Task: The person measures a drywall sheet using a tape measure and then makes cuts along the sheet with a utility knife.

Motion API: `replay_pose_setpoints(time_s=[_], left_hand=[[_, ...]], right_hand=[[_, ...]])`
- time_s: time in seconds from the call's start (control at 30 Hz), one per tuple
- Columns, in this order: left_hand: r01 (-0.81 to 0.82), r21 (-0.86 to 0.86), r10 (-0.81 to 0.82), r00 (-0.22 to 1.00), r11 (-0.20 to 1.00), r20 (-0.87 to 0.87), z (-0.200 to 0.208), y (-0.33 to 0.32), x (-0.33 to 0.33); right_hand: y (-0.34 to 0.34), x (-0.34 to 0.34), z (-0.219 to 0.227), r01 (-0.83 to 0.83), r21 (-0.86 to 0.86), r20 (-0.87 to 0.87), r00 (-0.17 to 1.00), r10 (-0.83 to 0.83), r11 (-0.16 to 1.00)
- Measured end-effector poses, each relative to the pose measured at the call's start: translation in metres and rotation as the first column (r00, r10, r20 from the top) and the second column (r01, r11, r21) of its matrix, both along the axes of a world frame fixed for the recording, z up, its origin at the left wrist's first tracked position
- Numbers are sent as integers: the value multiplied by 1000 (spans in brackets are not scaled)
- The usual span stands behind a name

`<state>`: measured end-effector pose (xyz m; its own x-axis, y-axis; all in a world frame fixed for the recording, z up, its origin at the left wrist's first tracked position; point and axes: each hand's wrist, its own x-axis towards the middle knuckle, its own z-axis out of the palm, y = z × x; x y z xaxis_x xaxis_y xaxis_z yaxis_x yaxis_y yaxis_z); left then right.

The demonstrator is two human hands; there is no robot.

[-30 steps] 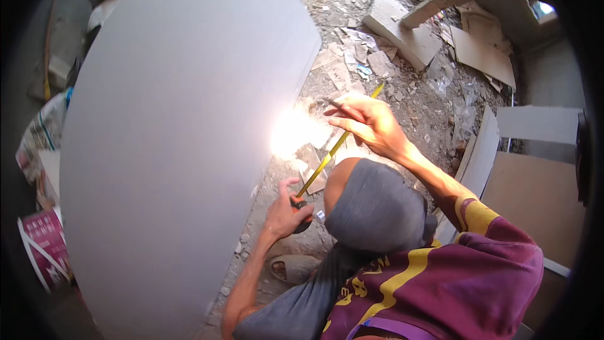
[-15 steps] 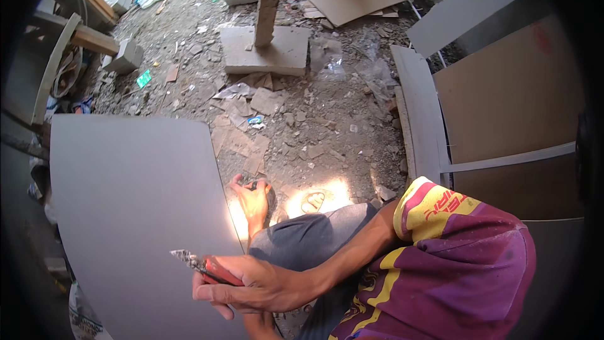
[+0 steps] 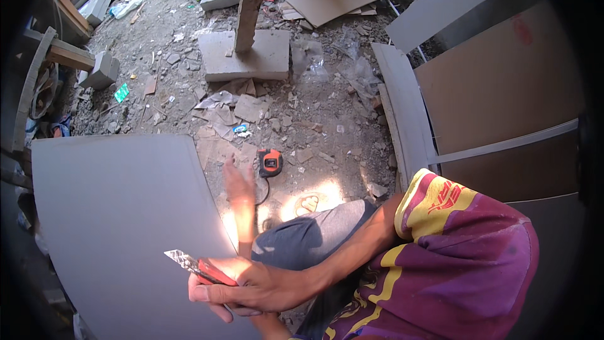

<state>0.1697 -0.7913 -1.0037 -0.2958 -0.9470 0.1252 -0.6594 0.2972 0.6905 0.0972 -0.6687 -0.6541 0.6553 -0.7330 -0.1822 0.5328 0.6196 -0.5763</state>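
My right hand (image 3: 239, 283) is closed around a utility knife (image 3: 215, 272) with a red handle; its pointed, shiny blade sticks out to the left above a large grey board (image 3: 119, 208). Farther ahead, between the board's right edge and my bent knee, my left hand (image 3: 239, 179) is slightly blurred, its fingers stretched out and nothing in them. Just right of those fingers an orange and black tape measure (image 3: 270, 162) lies on the rubble floor, a dark strap trailing from it toward me.
A wooden post (image 3: 245, 22) stands on a concrete block (image 3: 245, 56) ahead. Brown and grey boards (image 3: 497, 82) lean at the right. Cardboard scraps (image 3: 251, 106) and plastic litter cover the rough ground (image 3: 321, 132). Another block with timber (image 3: 100, 70) sits at the left.
My left hand has let go of the tape measure, which now lies on the ground, and its fingers have spread. My right hand still holds the knife. The view has shifted slightly.
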Motion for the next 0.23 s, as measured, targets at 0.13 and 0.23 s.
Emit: replay_pose_setpoints(time_s=[0.13, 0.23], left_hand=[[63, 375, -29, 995, 925, -94, 58, 1, 104], [-5, 536, 54, 996, 844, -76, 109, -3, 171]], right_hand=[[-9, -15, 0, 129, -17, -191, 973, -130, 991], [-20, 1, 18, 215, 6, -255, 945, -207, 977]])
